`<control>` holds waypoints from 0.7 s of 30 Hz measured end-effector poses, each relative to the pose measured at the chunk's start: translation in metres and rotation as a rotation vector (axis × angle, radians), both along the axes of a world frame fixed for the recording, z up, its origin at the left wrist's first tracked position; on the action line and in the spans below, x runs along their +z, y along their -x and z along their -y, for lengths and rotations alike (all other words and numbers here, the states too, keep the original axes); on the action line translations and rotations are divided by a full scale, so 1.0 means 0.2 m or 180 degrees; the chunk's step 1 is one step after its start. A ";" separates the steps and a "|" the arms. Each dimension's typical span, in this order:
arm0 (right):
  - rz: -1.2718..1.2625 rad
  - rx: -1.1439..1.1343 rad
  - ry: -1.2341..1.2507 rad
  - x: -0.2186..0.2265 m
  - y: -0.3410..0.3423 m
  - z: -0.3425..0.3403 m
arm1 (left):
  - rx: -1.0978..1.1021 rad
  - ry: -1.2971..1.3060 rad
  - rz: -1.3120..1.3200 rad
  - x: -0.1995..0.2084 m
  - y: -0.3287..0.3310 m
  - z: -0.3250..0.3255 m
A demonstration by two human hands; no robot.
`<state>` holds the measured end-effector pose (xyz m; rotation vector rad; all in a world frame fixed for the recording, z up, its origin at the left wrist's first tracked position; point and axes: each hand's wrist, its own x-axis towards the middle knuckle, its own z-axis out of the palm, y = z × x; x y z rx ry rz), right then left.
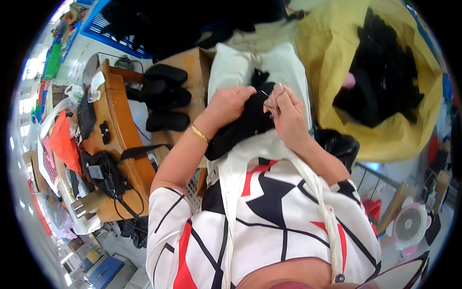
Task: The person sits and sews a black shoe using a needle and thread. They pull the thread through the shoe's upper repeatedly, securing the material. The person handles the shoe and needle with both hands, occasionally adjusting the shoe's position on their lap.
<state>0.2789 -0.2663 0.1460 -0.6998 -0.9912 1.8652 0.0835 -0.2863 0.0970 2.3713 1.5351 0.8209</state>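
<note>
Across my lap, on a white cloth, lies a piece of black fabric, bunched up. The fingers of my left hand are closed on the upper edge of this fabric. Beside it, to the right, my right hand pinches a thin, shiny needle between thumb and fingertips. The needle's tip points toward the left hand, above the black fabric. Whether a thread runs from it is too fine to make out.
Several black padded pieces rest on a cardboard box at left, next to a wooden table with a black bag. A yellow sack of black items stands at right. A blue basket is at far left.
</note>
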 end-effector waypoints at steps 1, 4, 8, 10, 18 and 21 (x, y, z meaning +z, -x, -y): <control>-0.0014 0.0011 0.0039 -0.02 -0.01 0.04 | -0.0059 -0.0014 0.0177 -0.05 0.00 -0.01; 0.0793 0.0310 -0.0150 -0.06 -0.08 0.18 | -0.0075 0.0219 0.0481 -0.15 -0.07 0.07; 0.0766 0.0461 -0.0475 -0.07 -0.18 0.13 | 0.0135 0.0488 0.0539 -0.15 -0.14 0.11; 0.0960 0.0061 -0.1112 -0.11 -0.21 0.06 | 0.0175 0.0942 0.0814 -0.12 -0.12 0.12; 0.2140 -0.0806 -0.3310 -0.01 -0.29 -0.07 | 0.0950 0.1310 0.1182 0.19 -0.15 0.15; 0.2025 -0.0719 -0.3818 0.00 -0.27 -0.03 | 0.1268 0.2278 0.1553 0.19 -0.21 0.15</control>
